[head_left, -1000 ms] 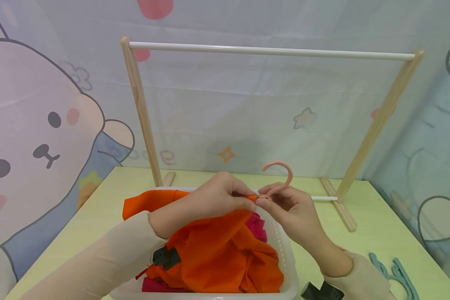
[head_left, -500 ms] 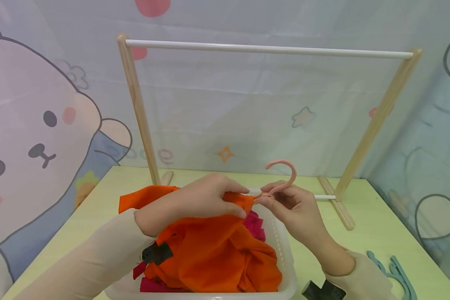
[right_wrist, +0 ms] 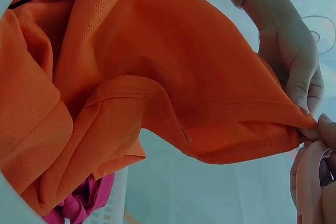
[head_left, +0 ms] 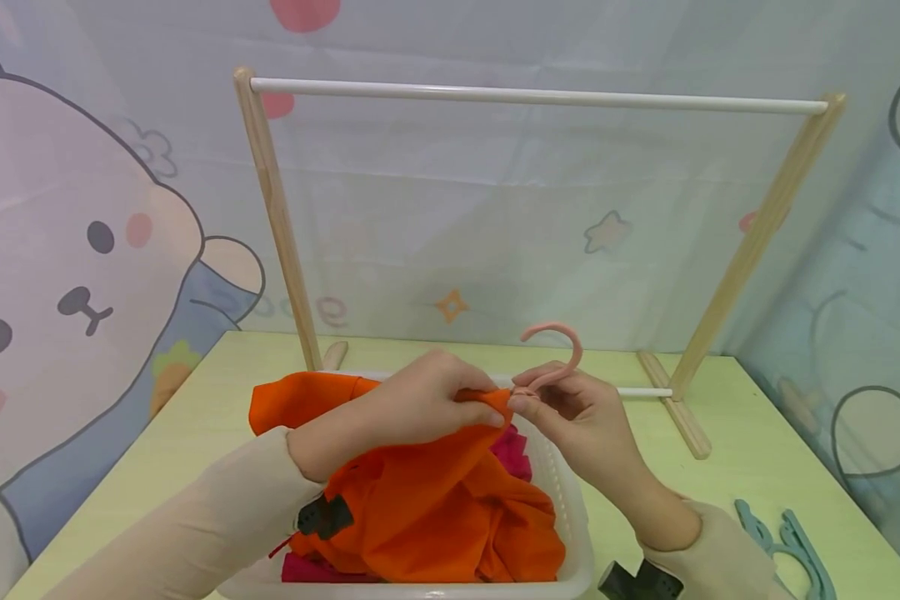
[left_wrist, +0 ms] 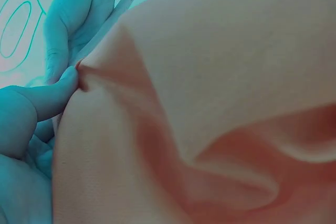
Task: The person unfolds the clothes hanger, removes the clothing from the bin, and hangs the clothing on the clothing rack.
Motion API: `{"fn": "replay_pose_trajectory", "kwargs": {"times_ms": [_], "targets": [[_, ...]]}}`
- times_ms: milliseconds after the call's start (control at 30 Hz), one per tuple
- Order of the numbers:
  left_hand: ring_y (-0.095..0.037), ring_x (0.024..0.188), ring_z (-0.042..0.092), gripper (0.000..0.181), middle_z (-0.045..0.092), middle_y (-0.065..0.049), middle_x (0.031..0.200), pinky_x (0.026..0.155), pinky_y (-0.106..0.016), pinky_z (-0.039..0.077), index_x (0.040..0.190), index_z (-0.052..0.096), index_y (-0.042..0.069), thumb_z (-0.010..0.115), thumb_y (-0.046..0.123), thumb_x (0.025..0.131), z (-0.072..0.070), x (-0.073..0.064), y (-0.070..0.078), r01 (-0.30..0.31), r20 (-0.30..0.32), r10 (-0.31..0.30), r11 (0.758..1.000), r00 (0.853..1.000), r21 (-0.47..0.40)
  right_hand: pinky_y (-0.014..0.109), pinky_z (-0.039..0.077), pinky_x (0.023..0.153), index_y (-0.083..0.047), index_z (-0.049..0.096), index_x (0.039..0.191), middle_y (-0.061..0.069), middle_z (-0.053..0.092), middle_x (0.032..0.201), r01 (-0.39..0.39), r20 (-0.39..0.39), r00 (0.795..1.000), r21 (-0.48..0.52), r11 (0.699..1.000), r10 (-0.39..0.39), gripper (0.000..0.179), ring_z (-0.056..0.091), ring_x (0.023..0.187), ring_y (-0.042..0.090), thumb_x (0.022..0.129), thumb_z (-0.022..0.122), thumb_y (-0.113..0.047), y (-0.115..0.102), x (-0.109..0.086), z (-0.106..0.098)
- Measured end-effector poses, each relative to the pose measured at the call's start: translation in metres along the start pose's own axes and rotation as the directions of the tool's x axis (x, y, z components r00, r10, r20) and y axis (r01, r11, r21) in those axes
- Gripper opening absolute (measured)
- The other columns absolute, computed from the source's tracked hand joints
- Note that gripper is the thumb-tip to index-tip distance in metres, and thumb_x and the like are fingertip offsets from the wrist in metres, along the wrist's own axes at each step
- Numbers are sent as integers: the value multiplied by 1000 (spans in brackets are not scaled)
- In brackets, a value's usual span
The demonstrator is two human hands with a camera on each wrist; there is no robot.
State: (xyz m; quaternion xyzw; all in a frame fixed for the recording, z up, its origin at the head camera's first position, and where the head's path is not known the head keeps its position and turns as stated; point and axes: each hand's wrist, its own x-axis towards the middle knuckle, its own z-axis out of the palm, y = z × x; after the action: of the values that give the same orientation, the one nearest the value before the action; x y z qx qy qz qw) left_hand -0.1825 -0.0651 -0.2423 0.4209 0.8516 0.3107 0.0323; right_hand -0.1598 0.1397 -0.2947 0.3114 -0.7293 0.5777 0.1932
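Note:
An orange garment, its kind hard to tell, is bunched over the white basket. My left hand pinches its edge between thumb and fingers. In the right wrist view that edge stretches toward the right, close to the pink hanger. My right hand pinches the pink hanger just under its hook, which points upward. Both hands' fingertips nearly meet at the cloth edge. Most of the hanger's body is hidden by cloth and fingers. In the left wrist view the garment fills most of the picture.
The white basket also holds magenta cloth. Behind it stands a rack with a white bar and wooden legs. A blue-green hanger lies at the table's right front. A printed curtain hangs behind.
My left hand drew the cloth edge left, baring part of the hanger, then came back right against it. The right hand with the hanger shifted slightly right, then left again.

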Motion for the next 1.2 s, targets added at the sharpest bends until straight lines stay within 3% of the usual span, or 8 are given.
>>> {"fn": "replay_pose_trajectory", "kwargs": {"times_ms": [100,333,533,767,900,1067,1200], "targets": [[-4,53,35,10,53,9,62,53,-18,35,92,74,10,68,17,90,2,2,0,-16,-21,15,1000,1000,-9,20,55,75,5,65,88,-11,67,98,1,-2,1000,1,1000,-1,5,65,83,7,85,69,3,1,0,0],[-6,60,46,13,66,6,76,60,-19,44,98,75,9,65,14,93,1,3,3,-13,-61,10,999,998,-39,22,55,78,6,66,93,-4,64,103,60,19,998,84,995,-62,10,63,88,12,84,69,5,2,4,0],[-8,56,43,11,65,4,73,56,-19,41,97,74,6,65,11,92,-1,4,8,-37,-89,32,997,996,-61,23,53,85,8,66,94,-2,61,108,91,42,994,124,988,-96,10,61,98,12,86,67,1,0,6,-1],[-7,51,33,12,54,3,61,51,-19,35,98,74,6,64,11,93,-7,7,7,-93,-91,93,996,992,-2,21,53,83,3,67,95,1,63,109,30,36,999,-2,1000,-30,9,61,94,11,88,67,-1,-4,10,-4],[-6,50,33,16,59,3,63,50,-19,35,103,75,6,65,12,92,-14,10,6,-111,-126,111,994,986,14,21,53,83,6,65,104,3,62,106,16,-7,1000,-6,1000,-16,21,60,91,13,84,68,6,-9,14,-6],[-12,52,33,15,52,3,59,50,-22,32,101,76,6,66,10,91,-29,14,8,-89,-188,83,996,979,-25,19,53,81,7,64,111,0,62,101,50,-93,995,34,998,-47,32,60,88,13,80,69,13,-15,15,-12],[-14,48,29,17,40,2,53,47,-22,28,104,75,6,67,11,91,-41,18,11,-38,-222,32,999,975,-26,20,53,81,5,65,111,3,63,102,110,-85,991,107,988,-101,33,61,89,14,80,67,16,-18,14,-13]]}}
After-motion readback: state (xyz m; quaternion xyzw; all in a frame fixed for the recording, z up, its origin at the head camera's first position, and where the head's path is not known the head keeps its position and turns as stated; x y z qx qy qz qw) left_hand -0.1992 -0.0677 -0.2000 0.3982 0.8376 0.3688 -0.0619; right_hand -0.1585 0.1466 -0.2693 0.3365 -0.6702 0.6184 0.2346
